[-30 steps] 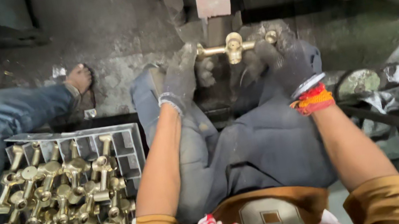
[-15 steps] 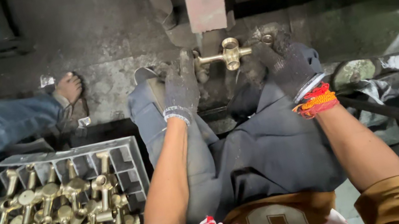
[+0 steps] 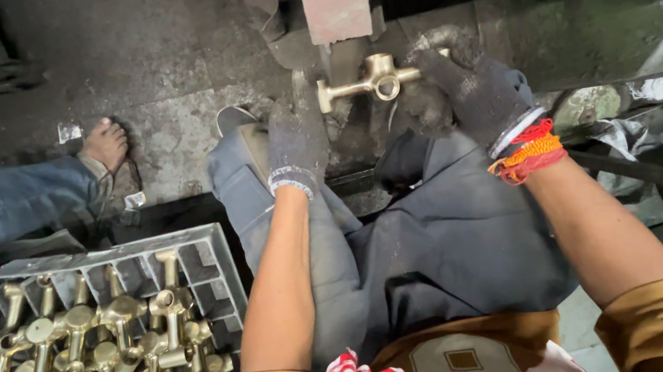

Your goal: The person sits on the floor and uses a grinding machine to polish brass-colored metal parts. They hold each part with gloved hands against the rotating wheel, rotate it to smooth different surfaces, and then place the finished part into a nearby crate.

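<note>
The gloved right hand (image 3: pixel 461 95) is closing its grip around a cross-shaped brass valve fitting (image 3: pixel 372 81); the gloved left hand (image 3: pixel 295 142) is resting loosely open just beside it.

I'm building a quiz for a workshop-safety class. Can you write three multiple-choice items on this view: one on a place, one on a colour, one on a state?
1. Where is the crate of brass fittings?
A. by the left arm, on the floor
B. on the machine
C. in the lap

2. What colour are the wrist threads on the right arm?
A. blue
B. red and orange
C. white

3. What is the right hand doing?
A. hanging free
B. gripping the brass fitting
C. resting in the crate

Answers: 1 A, the crate lies lower left beside that arm. 2 B, red and orange bands show below the glove. 3 B, the gloved fingers close on the fitting's end; the left hand sits just below it.
</note>
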